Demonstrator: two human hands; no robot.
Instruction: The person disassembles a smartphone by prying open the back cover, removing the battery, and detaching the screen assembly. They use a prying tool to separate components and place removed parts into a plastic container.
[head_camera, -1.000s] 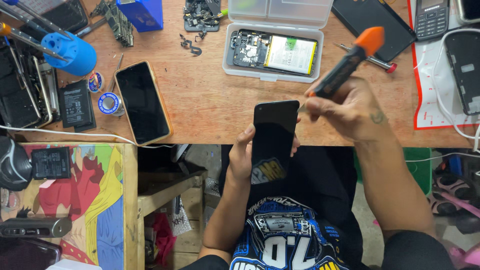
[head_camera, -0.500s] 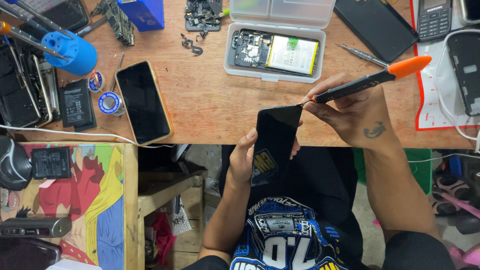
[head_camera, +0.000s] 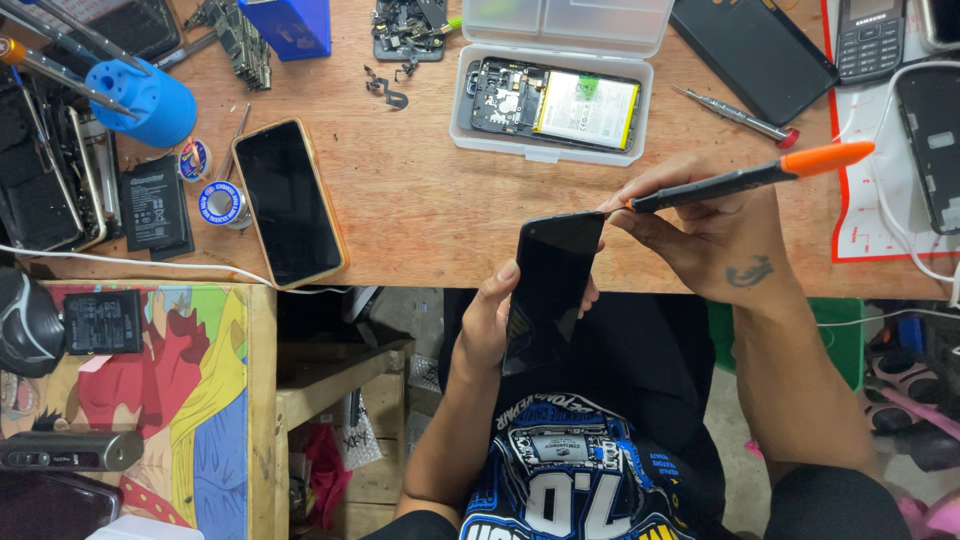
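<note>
My left hand (head_camera: 492, 320) grips a black smartphone (head_camera: 546, 285) from below, its dark screen facing me, held over my lap at the workbench's front edge. My right hand (head_camera: 705, 235) holds a black screwdriver with an orange end (head_camera: 750, 176) lying almost level, its tip at the phone's top right corner. An opened phone with its circuit board and battery showing (head_camera: 555, 100) lies in a clear plastic case (head_camera: 548, 152) further back on the bench.
On the wooden workbench (head_camera: 430, 215) lie a phone in an orange case (head_camera: 288, 202), a small screwdriver (head_camera: 735, 115), a black phone panel (head_camera: 752, 55), a keypad phone (head_camera: 870, 35), a blue tool holder (head_camera: 145, 100) and loose parts. A colourful side table (head_camera: 170, 400) stands left.
My right hand has swung the screwdriver from steeply tilted to almost level, its tip settling at the phone's top corner. The left hand keeps the phone nearly still.
</note>
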